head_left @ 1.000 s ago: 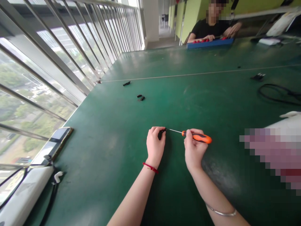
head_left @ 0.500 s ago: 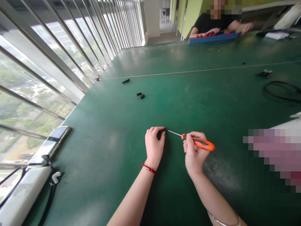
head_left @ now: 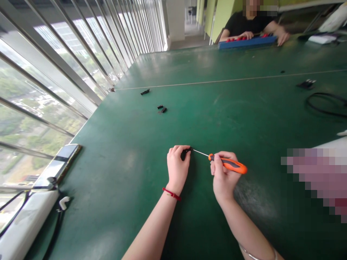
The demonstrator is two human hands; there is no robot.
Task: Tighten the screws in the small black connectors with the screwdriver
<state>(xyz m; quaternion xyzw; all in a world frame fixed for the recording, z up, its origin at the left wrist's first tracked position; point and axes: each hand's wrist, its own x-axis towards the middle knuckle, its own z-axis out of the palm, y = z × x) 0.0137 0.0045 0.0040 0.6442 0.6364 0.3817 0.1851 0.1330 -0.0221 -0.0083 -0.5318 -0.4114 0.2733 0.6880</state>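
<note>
My left hand [head_left: 178, 162] is closed around a small black part [head_left: 185, 153], pinching it just above the green tabletop [head_left: 130, 151]. Most of that part is hidden by the fingers, and its exact kind does not show. In my right hand [head_left: 223, 177] is a screwdriver [head_left: 233, 165] with an orange and dark grey handle. Its thin metal shaft points left, and the tip meets the right end of the black part. Farther up the table lie two small black pieces [head_left: 162, 109] side by side, with a longer black piece [head_left: 145, 92] beyond them.
Across the table a person in a black top [head_left: 244, 27] sits with hands at a blue tray [head_left: 248, 42] of red pieces. A black cable [head_left: 322, 94] and plug [head_left: 307, 84] lie at right. A phone-like slab [head_left: 58, 164] and cables line the left edge beside railings.
My hands, the black part and the screwdriver look nearly unchanged. Across the table, the other person's outstretched hand has drawn in toward the blue tray's end.
</note>
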